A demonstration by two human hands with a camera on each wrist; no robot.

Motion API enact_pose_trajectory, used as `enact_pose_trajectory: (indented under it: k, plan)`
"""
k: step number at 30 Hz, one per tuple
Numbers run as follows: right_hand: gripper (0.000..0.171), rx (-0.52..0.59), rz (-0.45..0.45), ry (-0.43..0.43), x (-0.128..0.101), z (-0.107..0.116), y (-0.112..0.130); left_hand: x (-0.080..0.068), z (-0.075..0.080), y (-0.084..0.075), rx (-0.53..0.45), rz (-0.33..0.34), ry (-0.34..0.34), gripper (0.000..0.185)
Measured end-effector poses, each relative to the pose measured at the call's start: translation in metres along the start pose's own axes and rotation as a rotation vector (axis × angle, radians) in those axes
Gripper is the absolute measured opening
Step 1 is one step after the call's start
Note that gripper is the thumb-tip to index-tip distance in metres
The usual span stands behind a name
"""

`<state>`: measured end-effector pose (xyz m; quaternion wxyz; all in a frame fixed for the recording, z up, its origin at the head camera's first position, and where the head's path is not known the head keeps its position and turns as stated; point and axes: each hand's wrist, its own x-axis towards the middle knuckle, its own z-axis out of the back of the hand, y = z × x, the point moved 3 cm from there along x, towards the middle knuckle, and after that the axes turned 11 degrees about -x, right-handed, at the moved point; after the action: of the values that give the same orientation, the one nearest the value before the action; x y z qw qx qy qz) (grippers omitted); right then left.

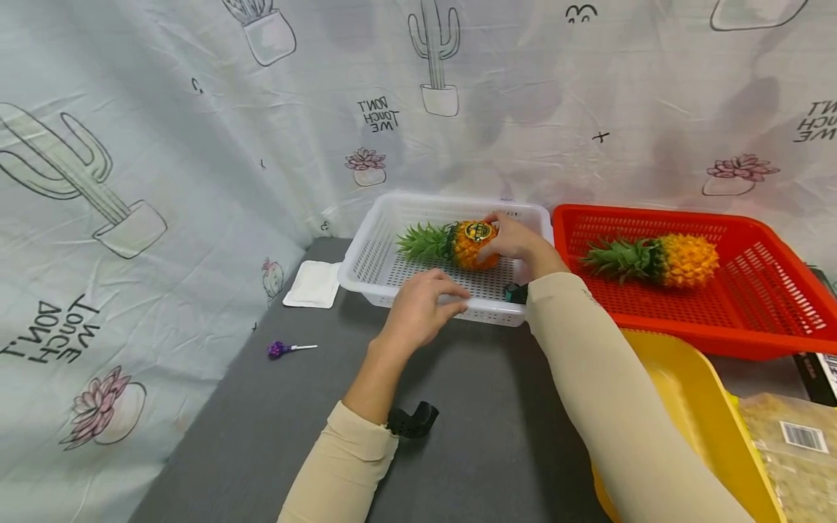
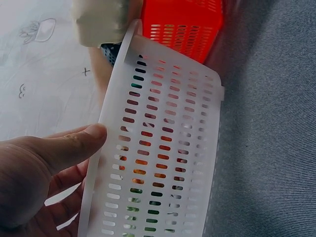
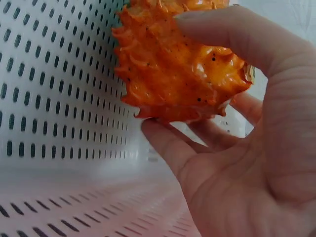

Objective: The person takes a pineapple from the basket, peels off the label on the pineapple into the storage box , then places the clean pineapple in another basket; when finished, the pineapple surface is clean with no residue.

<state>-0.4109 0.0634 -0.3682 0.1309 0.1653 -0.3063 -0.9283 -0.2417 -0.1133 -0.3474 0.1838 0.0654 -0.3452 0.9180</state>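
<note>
A small orange pineapple [image 1: 467, 250] with a green crown and a round label lies on its side in a white plastic basket [image 1: 366, 287]. My right hand [image 1: 513, 238] reaches over the basket's right end and grips the fruit's base. Up close in the right wrist view, thumb and fingers [image 3: 163, 143] curl round its spiky orange skin [image 3: 182, 69]. My left hand [image 1: 418, 309] holds the near rim of the basket. Its thumb lies on the rim [image 2: 101, 140] in the left wrist view, and the other fingers pass behind that edge.
A red basket [image 1: 654, 327] holding another pineapple [image 1: 686, 260] stands right of the white one. Nearer sits a yellow tray [image 1: 680, 385], with a clear bag [image 1: 791, 465] beside it. At left lie a white square packet [image 1: 312, 285] and a purple lollipop [image 1: 277, 350].
</note>
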Motion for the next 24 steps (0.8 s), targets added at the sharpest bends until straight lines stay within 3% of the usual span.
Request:
enact_pose_trajectory:
  k: [14, 24]
  plan:
    - [0.086, 0.102, 0.026, -0.019, -0.011, 0.016, -0.007, 0.004, -0.006, -0.008, 0.046, -0.006, 0.057, 0.019]
    - [0.085, 0.184, 0.050, -0.029, -0.021, 0.024, 0.018, 0.001, 0.000, -0.005, 0.062, 0.014, 0.057, 0.019]
